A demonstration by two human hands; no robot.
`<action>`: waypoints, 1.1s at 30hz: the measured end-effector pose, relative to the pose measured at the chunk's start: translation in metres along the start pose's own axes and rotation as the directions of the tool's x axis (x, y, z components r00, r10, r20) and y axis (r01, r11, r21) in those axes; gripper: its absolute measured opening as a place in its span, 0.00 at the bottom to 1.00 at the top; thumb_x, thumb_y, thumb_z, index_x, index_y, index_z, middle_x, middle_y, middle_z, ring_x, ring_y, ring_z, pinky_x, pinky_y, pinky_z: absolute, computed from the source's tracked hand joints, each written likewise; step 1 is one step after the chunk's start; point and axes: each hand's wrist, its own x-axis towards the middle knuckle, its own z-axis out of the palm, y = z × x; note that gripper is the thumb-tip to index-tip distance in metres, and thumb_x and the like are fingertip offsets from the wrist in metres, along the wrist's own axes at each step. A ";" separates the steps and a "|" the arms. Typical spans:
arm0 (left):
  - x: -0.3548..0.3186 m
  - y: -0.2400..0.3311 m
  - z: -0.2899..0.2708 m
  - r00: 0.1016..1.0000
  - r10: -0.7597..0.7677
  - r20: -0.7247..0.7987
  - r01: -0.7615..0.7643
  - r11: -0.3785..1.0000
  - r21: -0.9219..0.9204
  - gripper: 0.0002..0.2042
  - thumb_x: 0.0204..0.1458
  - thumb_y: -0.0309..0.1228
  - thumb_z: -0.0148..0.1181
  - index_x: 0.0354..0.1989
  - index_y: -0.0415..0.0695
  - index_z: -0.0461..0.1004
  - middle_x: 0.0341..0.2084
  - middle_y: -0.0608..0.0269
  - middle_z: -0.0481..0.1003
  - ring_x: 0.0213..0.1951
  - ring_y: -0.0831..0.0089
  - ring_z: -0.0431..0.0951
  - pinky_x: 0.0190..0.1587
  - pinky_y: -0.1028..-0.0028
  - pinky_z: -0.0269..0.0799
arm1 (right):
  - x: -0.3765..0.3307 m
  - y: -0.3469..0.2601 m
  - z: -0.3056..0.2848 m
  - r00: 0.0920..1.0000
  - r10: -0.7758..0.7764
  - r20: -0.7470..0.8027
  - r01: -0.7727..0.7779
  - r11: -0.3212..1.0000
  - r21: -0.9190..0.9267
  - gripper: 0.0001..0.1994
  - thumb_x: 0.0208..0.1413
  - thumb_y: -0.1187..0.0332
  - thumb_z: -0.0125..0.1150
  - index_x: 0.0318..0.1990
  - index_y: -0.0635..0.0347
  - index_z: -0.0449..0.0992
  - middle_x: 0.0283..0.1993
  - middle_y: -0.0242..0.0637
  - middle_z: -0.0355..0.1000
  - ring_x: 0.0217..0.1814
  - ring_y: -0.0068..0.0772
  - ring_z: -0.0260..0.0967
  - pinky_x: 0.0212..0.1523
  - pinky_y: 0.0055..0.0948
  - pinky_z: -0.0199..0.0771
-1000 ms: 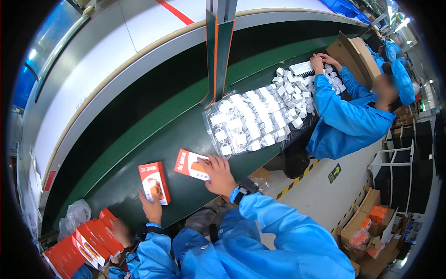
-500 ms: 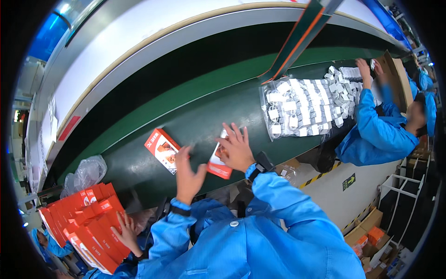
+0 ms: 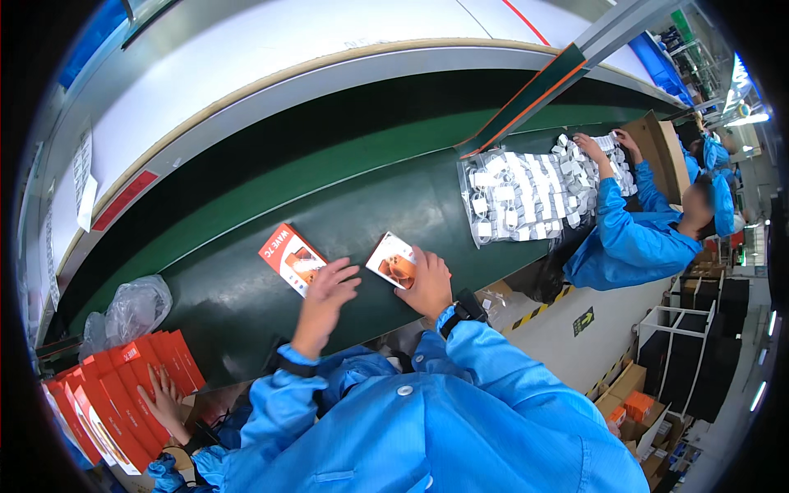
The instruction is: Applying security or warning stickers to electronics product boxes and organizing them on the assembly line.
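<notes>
Left hand: was lifted clear half second ago, now lowered, fingers spread flat on edge of orange-white carton on green belt. Right hand: same place, fingers pinning second carton, just right of first. Both cartons apparently being squared up.
</notes>
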 end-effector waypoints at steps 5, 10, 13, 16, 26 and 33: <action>-0.059 0.073 -0.061 0.948 0.158 -0.275 -0.192 0.976 -0.101 0.16 0.60 0.30 0.51 0.56 0.41 0.66 0.48 0.57 0.74 0.48 0.67 0.76 0.52 0.70 0.70 | 0.010 -0.035 -0.030 0.900 0.194 0.389 -0.384 -0.067 0.921 0.42 0.41 0.58 0.75 0.63 0.69 0.62 0.51 0.50 0.67 0.52 0.44 0.69 0.52 0.36 0.71; -0.078 0.099 -0.066 0.942 0.155 -0.296 -0.192 0.977 -0.098 0.14 0.61 0.30 0.51 0.54 0.41 0.68 0.46 0.57 0.75 0.46 0.68 0.76 0.50 0.69 0.70 | 0.010 -0.063 -0.058 0.988 0.141 -0.061 -0.093 0.864 0.494 0.46 0.39 0.56 0.75 0.65 0.70 0.61 0.52 0.50 0.65 0.53 0.40 0.68 0.54 0.32 0.69; -0.067 0.097 -0.038 0.950 0.171 -0.263 -0.222 0.959 -0.178 0.12 0.60 0.30 0.51 0.51 0.41 0.69 0.44 0.58 0.75 0.45 0.69 0.77 0.50 0.70 0.71 | 0.020 -0.070 -0.060 0.983 0.161 0.087 -0.167 0.593 0.788 0.45 0.40 0.60 0.75 0.65 0.72 0.59 0.50 0.47 0.68 0.49 0.35 0.70 0.50 0.29 0.70; -0.047 0.071 -0.001 0.950 0.142 -0.277 -0.223 0.931 -0.290 0.13 0.59 0.29 0.53 0.52 0.41 0.68 0.45 0.60 0.74 0.46 0.70 0.76 0.51 0.70 0.71 | 0.029 -0.088 -0.075 0.974 0.170 0.151 -0.211 0.433 0.876 0.41 0.45 0.68 0.71 0.65 0.77 0.56 0.43 0.38 0.75 0.39 0.21 0.72 0.42 0.21 0.72; -0.010 0.029 0.020 0.992 0.126 -0.028 -0.123 0.846 -0.519 0.34 0.55 0.39 0.61 0.67 0.43 0.53 0.60 0.56 0.63 0.61 0.67 0.65 0.63 0.63 0.61 | 0.015 -0.126 -0.111 0.976 -0.004 0.217 -0.192 0.453 0.871 0.41 0.49 0.68 0.68 0.67 0.76 0.53 0.46 0.41 0.74 0.42 0.22 0.72 0.45 0.23 0.73; 0.014 0.024 0.030 0.999 0.037 0.016 -0.025 0.872 -0.488 0.29 0.51 0.36 0.65 0.59 0.37 0.61 0.51 0.57 0.71 0.53 0.67 0.73 0.58 0.65 0.69 | 0.029 -0.100 -0.125 0.931 -0.045 0.362 -0.323 0.359 0.876 0.37 0.51 0.69 0.64 0.67 0.72 0.56 0.40 0.33 0.71 0.40 0.19 0.67 0.42 0.22 0.68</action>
